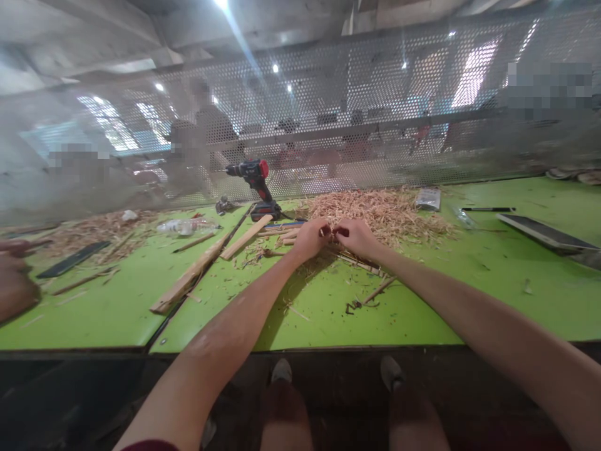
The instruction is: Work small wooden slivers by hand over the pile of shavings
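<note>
My left hand (312,239) and my right hand (355,235) meet at the front of a heap of pale wood shavings (375,210). Both have their fingers curled in a pinch, the fingertips almost touching. Whatever lies between them is too small to make out. Below the hands, thin wooden sticks (359,263) lie on the green table (300,326). Nearer to me rests a short twig-like stick (379,289). Left of my left hand are some flat wood strips (286,234).
A cordless drill (256,188) stands upright behind wooden slats (246,238). A long board (188,282) lies along the table seam. At right are a pen (488,209) and a dark flat tablet-like object (547,232). Another person's hand (16,282) is at far left. Perforated mesh (310,144) rises behind.
</note>
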Available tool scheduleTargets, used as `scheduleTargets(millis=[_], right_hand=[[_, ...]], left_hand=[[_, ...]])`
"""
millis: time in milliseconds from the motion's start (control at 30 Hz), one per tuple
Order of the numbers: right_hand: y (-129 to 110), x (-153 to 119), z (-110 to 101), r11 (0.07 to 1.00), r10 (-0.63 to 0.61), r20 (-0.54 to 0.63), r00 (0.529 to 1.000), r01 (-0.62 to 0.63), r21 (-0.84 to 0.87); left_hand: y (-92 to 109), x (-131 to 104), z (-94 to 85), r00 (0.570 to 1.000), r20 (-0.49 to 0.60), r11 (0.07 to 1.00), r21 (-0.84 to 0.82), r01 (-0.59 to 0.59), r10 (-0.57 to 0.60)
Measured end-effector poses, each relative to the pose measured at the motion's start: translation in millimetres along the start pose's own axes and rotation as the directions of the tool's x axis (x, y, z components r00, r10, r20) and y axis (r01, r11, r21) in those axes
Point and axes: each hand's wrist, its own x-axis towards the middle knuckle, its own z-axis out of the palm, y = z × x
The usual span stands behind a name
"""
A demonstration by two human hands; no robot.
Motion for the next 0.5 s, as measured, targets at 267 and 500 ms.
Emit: scheduleTargets(millis=[267, 500], right_hand=[[1.5, 0.9, 2.2, 1.000, 0.012, 0.009, 1.000, -0.012, 0.001], [6.8, 2.0, 3.9, 1.000, 0.015, -0.050, 0.999, -0.015, -0.005]], left_hand=[[0.2, -1.1, -0.9, 0.998, 0.011, 0.997, 0.043, -0.069, 0.069], [-0.7, 1.2, 1.0, 0.999, 0.011, 0.999, -0.024, -0.047, 0.048]])
